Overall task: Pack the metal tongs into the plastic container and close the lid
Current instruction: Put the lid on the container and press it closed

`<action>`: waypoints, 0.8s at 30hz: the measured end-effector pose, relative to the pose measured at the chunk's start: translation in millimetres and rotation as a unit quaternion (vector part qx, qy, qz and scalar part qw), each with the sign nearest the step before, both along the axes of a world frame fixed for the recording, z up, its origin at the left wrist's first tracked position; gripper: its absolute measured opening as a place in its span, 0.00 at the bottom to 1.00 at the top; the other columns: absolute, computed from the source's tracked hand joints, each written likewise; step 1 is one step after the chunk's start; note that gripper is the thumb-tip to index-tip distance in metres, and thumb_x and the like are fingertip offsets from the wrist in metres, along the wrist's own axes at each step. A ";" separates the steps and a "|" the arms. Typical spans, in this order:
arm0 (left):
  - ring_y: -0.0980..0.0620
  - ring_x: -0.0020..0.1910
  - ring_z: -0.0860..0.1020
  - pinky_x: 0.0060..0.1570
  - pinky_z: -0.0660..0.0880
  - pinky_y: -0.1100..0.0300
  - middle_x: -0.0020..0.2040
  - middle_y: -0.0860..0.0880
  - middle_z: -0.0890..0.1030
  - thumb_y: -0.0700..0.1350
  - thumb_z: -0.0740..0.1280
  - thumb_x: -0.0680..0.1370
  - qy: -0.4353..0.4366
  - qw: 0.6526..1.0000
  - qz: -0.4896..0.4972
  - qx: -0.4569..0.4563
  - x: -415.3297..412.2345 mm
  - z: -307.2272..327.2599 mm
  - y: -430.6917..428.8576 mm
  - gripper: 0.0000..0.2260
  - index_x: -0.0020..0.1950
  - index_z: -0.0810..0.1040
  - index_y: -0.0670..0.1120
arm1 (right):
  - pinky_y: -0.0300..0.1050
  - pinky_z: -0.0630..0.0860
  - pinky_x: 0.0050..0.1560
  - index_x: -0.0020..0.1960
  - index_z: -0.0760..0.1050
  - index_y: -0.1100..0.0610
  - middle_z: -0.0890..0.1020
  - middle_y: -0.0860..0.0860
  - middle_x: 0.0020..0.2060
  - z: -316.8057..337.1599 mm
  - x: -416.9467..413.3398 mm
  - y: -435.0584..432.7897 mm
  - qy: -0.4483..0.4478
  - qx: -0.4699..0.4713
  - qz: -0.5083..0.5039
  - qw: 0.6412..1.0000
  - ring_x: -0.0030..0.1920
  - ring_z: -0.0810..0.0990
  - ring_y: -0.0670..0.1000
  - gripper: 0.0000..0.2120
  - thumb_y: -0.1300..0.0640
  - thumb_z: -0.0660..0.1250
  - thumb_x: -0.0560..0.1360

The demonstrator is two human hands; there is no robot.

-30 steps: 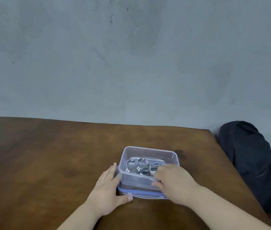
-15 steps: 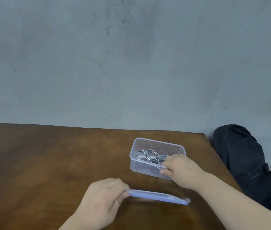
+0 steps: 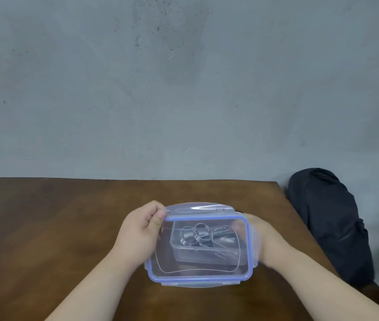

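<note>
A clear plastic container (image 3: 185, 255) stands on the brown table, with the metal tongs (image 3: 199, 233) lying inside it, their ring handles toward the left. A clear lid with a blue rim (image 3: 249, 251) hovers above the container, tilted toward me, and I see the container through it. My left hand (image 3: 141, 232) pinches the lid's far left corner. My right hand (image 3: 263, 237) holds the lid's right edge, partly hidden behind it.
The wooden table (image 3: 56, 228) ends at a grey wall behind and at its right edge near the container. A dark bag or cloth-covered object (image 3: 329, 223) sits just beyond the table's right edge.
My left hand lifted the lid off the table and brought it over the container. My right hand left the container's front wall and took the lid's right edge.
</note>
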State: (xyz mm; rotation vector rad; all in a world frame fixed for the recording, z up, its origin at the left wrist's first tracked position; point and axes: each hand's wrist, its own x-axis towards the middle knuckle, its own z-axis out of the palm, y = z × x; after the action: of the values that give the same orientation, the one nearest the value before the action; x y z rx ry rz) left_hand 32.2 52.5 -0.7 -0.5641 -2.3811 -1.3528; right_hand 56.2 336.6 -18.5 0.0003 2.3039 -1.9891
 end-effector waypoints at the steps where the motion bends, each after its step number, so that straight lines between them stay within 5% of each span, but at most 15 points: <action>1: 0.59 0.26 0.73 0.28 0.67 0.68 0.26 0.56 0.76 0.46 0.63 0.82 -0.030 1.000 0.001 0.006 -7.1 2.3 5.1 0.13 0.36 0.74 0.49 | 0.40 0.73 0.32 0.33 0.75 0.60 0.78 0.50 0.28 1.2 -0.7 4.5 0.031 -0.026 -0.046 0.998 0.31 0.73 0.52 0.13 0.59 0.67 0.77; 4: 0.59 0.23 0.71 0.28 0.69 0.67 0.24 0.56 0.75 0.38 0.62 0.83 -0.103 0.995 0.001 0.002 -31.1 7.6 21.8 0.18 0.34 0.73 0.48 | 0.48 0.79 0.41 0.44 0.82 0.62 0.85 0.55 0.37 11.9 -1.5 13.9 0.098 -0.073 -0.117 0.986 0.37 0.82 0.52 0.25 0.50 0.52 0.87; 8: 0.55 0.24 0.71 0.33 0.68 0.58 0.24 0.55 0.74 0.43 0.63 0.84 -0.160 0.987 0.001 -0.010 -62.2 15.4 42.2 0.18 0.33 0.74 0.48 | 0.46 0.75 0.39 0.38 0.80 0.53 0.84 0.47 0.33 15.8 -7.3 3.2 0.121 0.085 -0.149 0.978 0.35 0.80 0.48 0.15 0.54 0.64 0.82; 10: 0.53 0.26 0.71 0.33 0.67 0.58 0.25 0.55 0.74 0.48 0.65 0.83 -0.173 0.985 0.008 -0.011 -72.5 17.7 48.6 0.18 0.33 0.75 0.48 | 0.48 0.77 0.41 0.42 0.82 0.53 0.87 0.49 0.38 11.6 -14.9 2.7 0.095 0.081 -0.189 0.974 0.38 0.83 0.51 0.13 0.51 0.65 0.81; 13: 0.51 0.26 0.72 0.29 0.69 0.60 0.27 0.53 0.77 0.52 0.66 0.82 -0.205 0.979 0.018 0.008 -82.5 9.0 48.1 0.16 0.37 0.77 0.45 | 0.48 0.73 0.37 0.40 0.81 0.56 0.84 0.49 0.31 0.3 -30.7 8.3 0.055 0.040 -0.244 0.967 0.31 0.78 0.51 0.15 0.51 0.65 0.82; 17: 0.48 0.21 0.73 0.24 0.70 0.60 0.27 0.46 0.79 0.44 0.67 0.83 -0.293 0.956 0.016 0.024 -88.7 -20.3 35.8 0.10 0.47 0.79 0.39 | 0.54 0.78 0.44 0.44 0.80 0.61 0.85 0.57 0.38 -15.7 -52.4 12.8 0.022 0.105 -0.248 0.963 0.40 0.82 0.60 0.17 0.48 0.65 0.81; 24: 0.50 0.32 0.82 0.27 0.76 0.62 0.40 0.48 0.86 0.43 0.70 0.80 -0.303 0.947 0.102 0.024 -88.4 -44.2 39.9 0.05 0.45 0.83 0.47 | 0.48 0.77 0.42 0.40 0.79 0.55 0.84 0.50 0.37 -28.1 -77.8 11.2 -0.028 0.258 -0.248 0.933 0.40 0.81 0.52 0.13 0.48 0.68 0.79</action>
State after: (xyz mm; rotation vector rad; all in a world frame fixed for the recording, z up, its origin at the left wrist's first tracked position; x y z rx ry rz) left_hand -56.2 92.3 -44.9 0.1467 -2.7543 -1.6574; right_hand -21.6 347.8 -46.6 0.7304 2.9207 -1.4280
